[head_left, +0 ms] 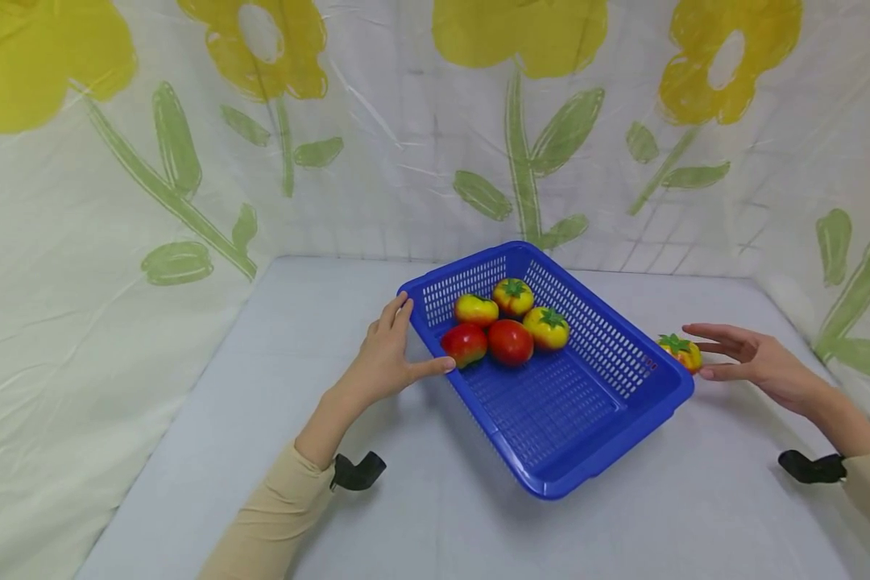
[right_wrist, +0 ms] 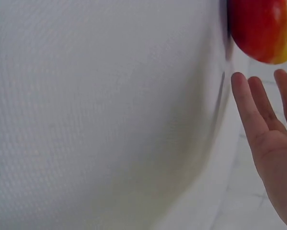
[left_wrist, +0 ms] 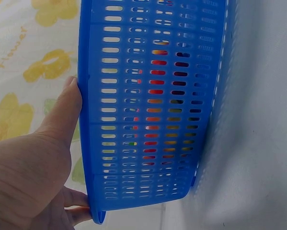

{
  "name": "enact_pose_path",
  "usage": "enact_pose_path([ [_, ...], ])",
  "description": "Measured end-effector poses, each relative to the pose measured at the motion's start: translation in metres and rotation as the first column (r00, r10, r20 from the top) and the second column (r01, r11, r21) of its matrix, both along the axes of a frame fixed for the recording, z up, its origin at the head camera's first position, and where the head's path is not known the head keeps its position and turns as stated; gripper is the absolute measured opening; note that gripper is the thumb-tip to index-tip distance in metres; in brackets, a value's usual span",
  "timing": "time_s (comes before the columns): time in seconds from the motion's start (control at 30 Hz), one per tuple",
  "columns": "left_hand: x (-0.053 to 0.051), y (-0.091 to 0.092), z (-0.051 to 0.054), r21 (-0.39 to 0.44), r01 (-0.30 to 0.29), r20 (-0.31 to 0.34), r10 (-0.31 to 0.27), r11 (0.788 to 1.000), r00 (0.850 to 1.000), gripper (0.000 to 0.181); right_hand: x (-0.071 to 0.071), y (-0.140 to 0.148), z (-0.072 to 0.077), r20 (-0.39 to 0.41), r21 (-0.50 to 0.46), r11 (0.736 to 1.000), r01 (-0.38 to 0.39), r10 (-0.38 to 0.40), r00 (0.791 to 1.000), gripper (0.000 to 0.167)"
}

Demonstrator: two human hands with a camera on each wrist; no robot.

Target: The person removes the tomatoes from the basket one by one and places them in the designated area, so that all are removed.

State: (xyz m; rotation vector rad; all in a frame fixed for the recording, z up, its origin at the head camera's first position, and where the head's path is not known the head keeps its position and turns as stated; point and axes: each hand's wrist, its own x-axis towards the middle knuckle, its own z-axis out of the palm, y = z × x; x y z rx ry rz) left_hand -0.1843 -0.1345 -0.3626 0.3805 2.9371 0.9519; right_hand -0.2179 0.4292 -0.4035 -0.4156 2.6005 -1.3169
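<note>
A blue plastic basket [head_left: 602, 435] with slotted walls lies at an angle on the table. My left hand [head_left: 384, 354] rests along its left rim, with thumb and fingertips spread and touching it. From the left wrist view, the thumb meets the rim of the basket [left_wrist: 97, 115] from outside. Inside sit yellow-red tomatoes with green leaves, one a yellow tomato [head_left: 546, 329], and two red rounded fruits, one a red fruit [head_left: 511, 342]. Just outside the right rim lies another yellow-red tomato [head_left: 685, 354]. My right hand [head_left: 761, 362] reaches beside it, fingers apart; the right wrist view shows a gap between fingertips and tomato [right_wrist: 263, 28].
A pale cloth covers the table [head_left: 312, 322]. White sheeting [head_left: 377, 161] with yellow flowers hangs behind and at both sides. A dark wrist mount [head_left: 358, 471] sticks out from the left sleeve, and a similar mount [head_left: 812, 467] from the right.
</note>
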Motion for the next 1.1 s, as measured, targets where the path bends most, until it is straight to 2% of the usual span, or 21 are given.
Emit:
enact_pose_path([
  [0.27, 0.0, 0.001, -0.002, 0.01, 0.006, 0.025, -0.006, 1.0, 1.0, 0.12, 0.003, 0.008, 0.006, -0.024, 0.037, 0.999, -0.002, 0.003, 1.0, 0.063],
  [0.47, 0.001, 0.001, 0.0, 0.012, 0.001, 0.038, -0.002, 1.0, 0.999, 0.119, 0.003, 0.006, 0.012, -0.058, 0.02, 1.0, 0.006, -0.005, 0.998, 0.063],
  [0.63, 0.002, 0.0, 0.001, 0.016, -0.001, 0.035, 0.001, 1.0, 0.999, 0.119, 0.002, -0.001, 0.026, -0.086, 0.006, 1.0, -0.01, 0.01, 0.996, 0.059],
  [0.87, 0.001, -0.001, 0.0, 0.027, 0.002, 0.022, -0.003, 1.0, 1.0, 0.119, 0.004, -0.015, 0.047, -0.115, 0.03, 0.999, 0.033, -0.03, 0.993, 0.059],
  [1.1, 0.0, -0.001, -0.001, 0.031, 0.001, 0.029, -0.002, 1.0, 1.0, 0.12, 0.007, -0.037, 0.07, -0.159, -0.001, 1.0, 0.011, -0.011, 0.987, 0.055],
])
